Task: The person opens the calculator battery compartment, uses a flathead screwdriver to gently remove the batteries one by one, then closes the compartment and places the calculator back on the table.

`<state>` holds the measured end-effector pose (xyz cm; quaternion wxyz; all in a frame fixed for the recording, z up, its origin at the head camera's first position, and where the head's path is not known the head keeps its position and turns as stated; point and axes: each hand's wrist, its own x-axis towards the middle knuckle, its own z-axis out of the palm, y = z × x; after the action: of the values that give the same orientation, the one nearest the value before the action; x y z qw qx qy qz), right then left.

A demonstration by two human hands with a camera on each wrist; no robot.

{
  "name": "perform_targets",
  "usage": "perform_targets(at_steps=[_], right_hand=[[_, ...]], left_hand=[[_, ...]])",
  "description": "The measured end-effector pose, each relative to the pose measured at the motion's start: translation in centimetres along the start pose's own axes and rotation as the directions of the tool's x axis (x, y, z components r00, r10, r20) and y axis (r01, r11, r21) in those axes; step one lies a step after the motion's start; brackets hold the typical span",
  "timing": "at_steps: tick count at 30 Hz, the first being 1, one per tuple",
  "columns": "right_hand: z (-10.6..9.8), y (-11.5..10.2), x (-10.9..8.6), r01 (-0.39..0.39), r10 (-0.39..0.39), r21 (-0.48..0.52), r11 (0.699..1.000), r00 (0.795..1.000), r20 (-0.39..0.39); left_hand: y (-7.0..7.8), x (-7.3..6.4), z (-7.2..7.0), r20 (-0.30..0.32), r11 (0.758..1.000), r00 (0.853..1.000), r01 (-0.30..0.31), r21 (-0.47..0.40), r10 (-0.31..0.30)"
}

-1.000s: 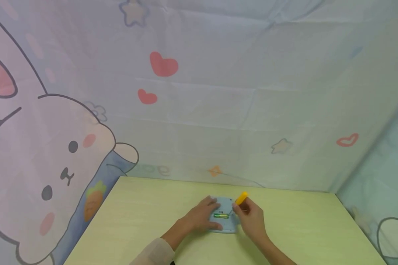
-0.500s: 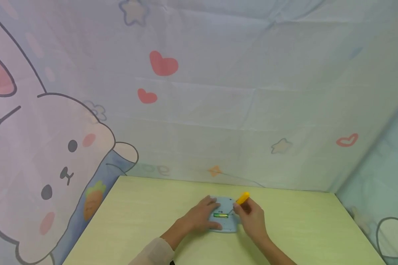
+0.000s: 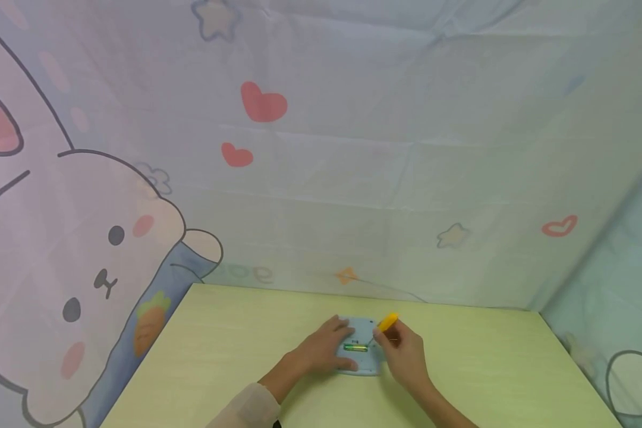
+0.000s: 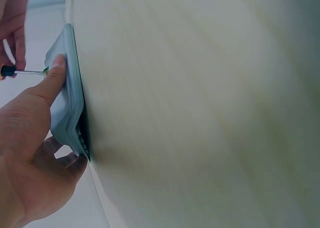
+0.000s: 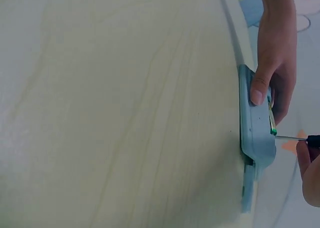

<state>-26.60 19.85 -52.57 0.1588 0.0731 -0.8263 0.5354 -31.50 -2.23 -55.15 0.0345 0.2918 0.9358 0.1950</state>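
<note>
A light blue calculator (image 3: 362, 364) lies back up on the table, with a green battery (image 3: 355, 348) in its open slot. My left hand (image 3: 321, 348) holds its left side. In the left wrist view the thumb (image 4: 54, 80) lies across the back, and fingers bend at the casing's edge. My right hand (image 3: 406, 356) grips a screwdriver (image 3: 388, 322) by its yellow handle, tilted up to the right. Its thin metal shaft (image 5: 290, 137) reaches the battery's right end in the right wrist view; whether the tip touches it I cannot tell.
The pale yellow-green table (image 3: 487, 356) extends around both hands. Behind it hangs a printed cloth (image 3: 342, 196) with a rabbit, hearts and stars, meeting the table's back edge. Another cloth (image 3: 620, 321) closes off the right side.
The screwdriver's handle has shifted slightly, first to the right and then back left, while its tip stays by the battery's end. The left hand and calculator keep nearly the same place.
</note>
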Motion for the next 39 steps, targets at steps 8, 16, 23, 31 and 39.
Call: perform_targets(at_steps=[8, 16, 23, 31, 39], right_hand=[[0.6, -0.3, 0.0, 0.074, -0.077, -0.106, 0.992, 0.997, -0.027], [0.0, 0.2, 0.3, -0.069, 0.069, 0.015, 0.998, 0.997, -0.033], [-0.1, 0.4, 0.4, -0.118, 0.120, 0.067, 0.991, 0.992, -0.025], [-0.3, 0.6, 0.4, -0.164, 0.168, 0.124, 0.979, 0.986, -0.023], [-0.4, 0.8, 0.5, -0.198, 0.204, 0.157, 0.967, 0.979, -0.023]], left_hand=[[-0.1, 0.0, -0.1, 0.009, 1.000, 1.000, -0.004, 0.001, 0.004], [0.2, -0.1, -0.3, 0.010, 1.000, 1.000, 0.006, -0.010, -0.006], [0.2, -0.1, -0.2, 0.011, 1.000, 1.000, 0.003, -0.003, -0.003], [0.2, -0.1, -0.1, 0.010, 1.000, 1.000, 0.002, 0.002, -0.002], [0.2, 0.0, -0.1, 0.010, 1.000, 1.000, 0.001, 0.001, -0.001]])
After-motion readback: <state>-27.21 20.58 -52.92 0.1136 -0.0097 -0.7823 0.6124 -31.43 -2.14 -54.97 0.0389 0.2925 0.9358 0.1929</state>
